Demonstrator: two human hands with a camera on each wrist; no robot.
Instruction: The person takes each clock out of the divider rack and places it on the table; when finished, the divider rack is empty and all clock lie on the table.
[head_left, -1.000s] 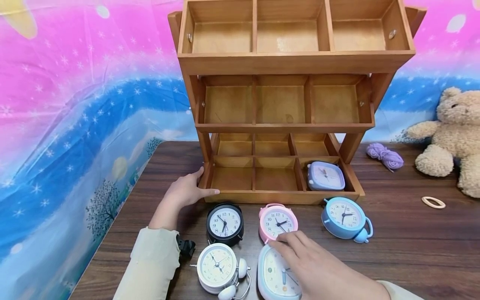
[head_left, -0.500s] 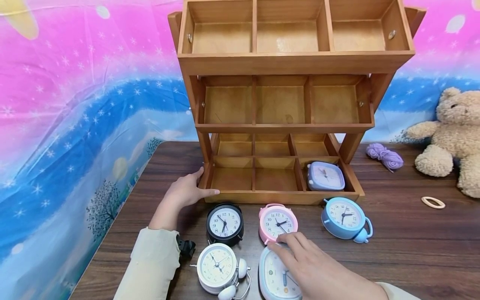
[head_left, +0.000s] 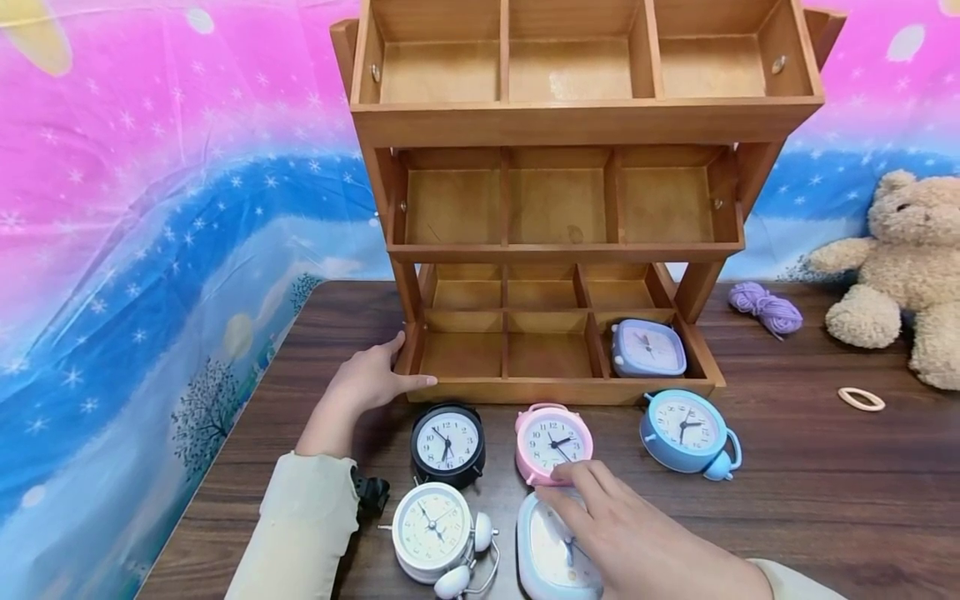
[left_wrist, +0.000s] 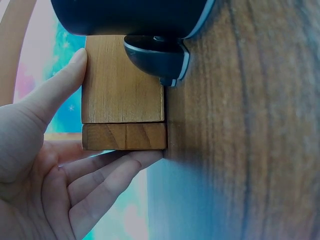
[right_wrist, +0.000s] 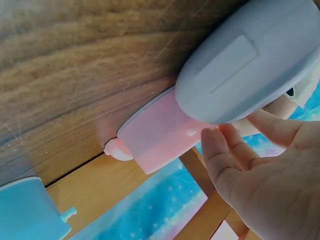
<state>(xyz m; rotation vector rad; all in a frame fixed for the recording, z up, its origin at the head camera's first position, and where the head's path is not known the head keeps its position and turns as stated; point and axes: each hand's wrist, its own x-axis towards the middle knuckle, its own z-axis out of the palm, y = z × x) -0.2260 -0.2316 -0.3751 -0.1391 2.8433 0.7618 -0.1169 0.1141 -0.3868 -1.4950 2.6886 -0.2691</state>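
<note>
My left hand grips the lower left corner of a wooden tiered shelf, thumb on the front, fingers around the side. In the left wrist view, thumb and fingers straddle the wooden end. My right hand lies over a pale blue, rounded-square alarm clock and hides part of its face; its fingers are relaxed, with fingertips by the clock's edge in the right wrist view. Just beyond those fingertips lies a pink alarm clock. A black alarm clock and a white twin-bell alarm clock lie between the hands.
A blue alarm clock lies before the shelf's right end. One lilac clock sits in the bottom right compartment. Farther right are purple yarn, a wooden ring and a teddy bear.
The pale blue clock under my right hand has shifted slightly right relative to the pink one. My left hand keeps its place on the shelf. The head view has moved slightly.
</note>
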